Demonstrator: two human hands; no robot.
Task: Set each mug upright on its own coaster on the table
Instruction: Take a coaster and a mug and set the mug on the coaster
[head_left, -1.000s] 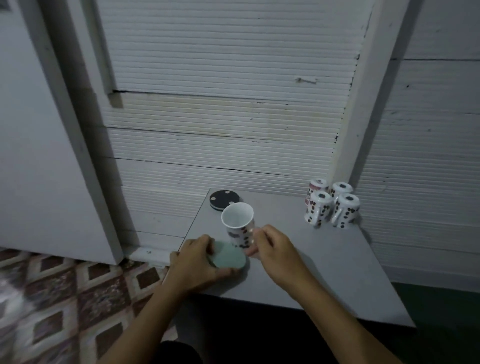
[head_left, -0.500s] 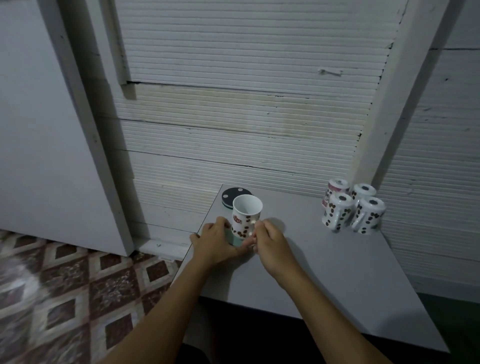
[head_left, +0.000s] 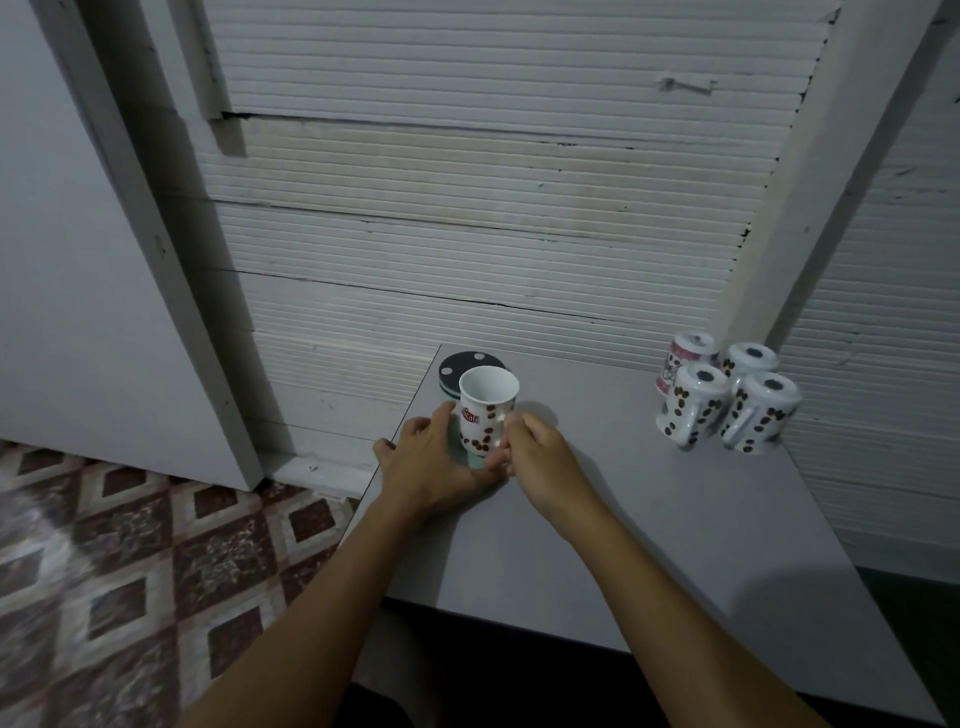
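Note:
A white mug with coffee-bean print stands upright on a pale green coaster, near the table's left edge. My right hand grips the mug's handle. My left hand rests on the coaster's near side, fingers curled beside the mug. Behind the mug lies a stack of coasters, the top one black with white dots. Several more mugs stand upside down in a cluster at the back right.
The grey table abuts a white ribbed wall. Its left edge drops to a patterned tile floor. A slanted white beam rises behind the inverted mugs.
The mug came down from a tilted hold above the coaster and now stands on it. My left hand slid the coaster further back on the table. The view shifted left.

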